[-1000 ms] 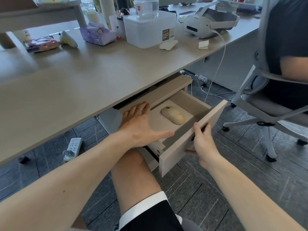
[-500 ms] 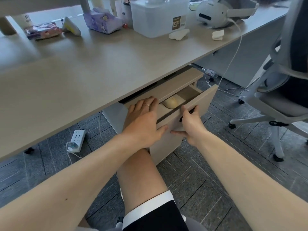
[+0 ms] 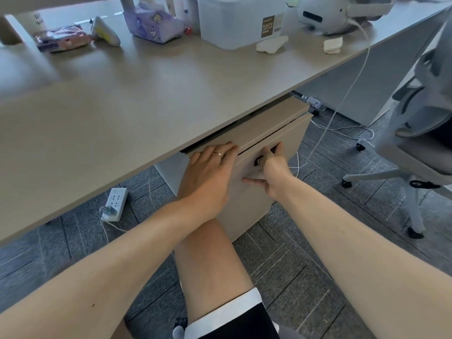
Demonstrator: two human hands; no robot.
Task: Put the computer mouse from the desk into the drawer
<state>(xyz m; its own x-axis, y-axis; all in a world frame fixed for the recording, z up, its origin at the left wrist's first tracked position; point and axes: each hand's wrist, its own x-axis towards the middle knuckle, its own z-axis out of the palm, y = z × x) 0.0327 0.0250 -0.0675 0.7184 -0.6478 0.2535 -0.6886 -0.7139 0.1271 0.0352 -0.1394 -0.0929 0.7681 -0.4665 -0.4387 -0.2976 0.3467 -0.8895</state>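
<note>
Both hands rest on the pedestal cabinet (image 3: 247, 211) tucked under the worktop (image 3: 137, 94). The drawer (image 3: 281, 140) sits flush with the cabinet front, only a thin dark seam showing along its top edge, and the computer mouse cannot be seen anywhere — not on the worktop, not in either hand. The left hand (image 3: 208, 174) lies flat, palm down, its grip spread and holding nothing; the fingertips reach the cabinet's top edge just below the worktop's lip, and a ring (image 3: 218, 154) shows on one finger. The right hand (image 3: 270, 173) presses against the drawer front beside the small round lock (image 3: 259, 160): its fingers curl up into the dark handle slot while the thumb points left along the panel, a loose hooked grip on the drawer's pull rather than a pinch. On the worktop further back stand a white plastic storage box (image 3: 241, 19), a purple tissue pack (image 3: 154, 24), a white headset (image 3: 327, 14) with a cable (image 3: 342, 99) trailing to the floor, and two crumpled tissues (image 3: 271, 44). A power strip (image 3: 115, 204) lies on the grey carpet to the left; an office chair (image 3: 420, 133) stands at right.
</note>
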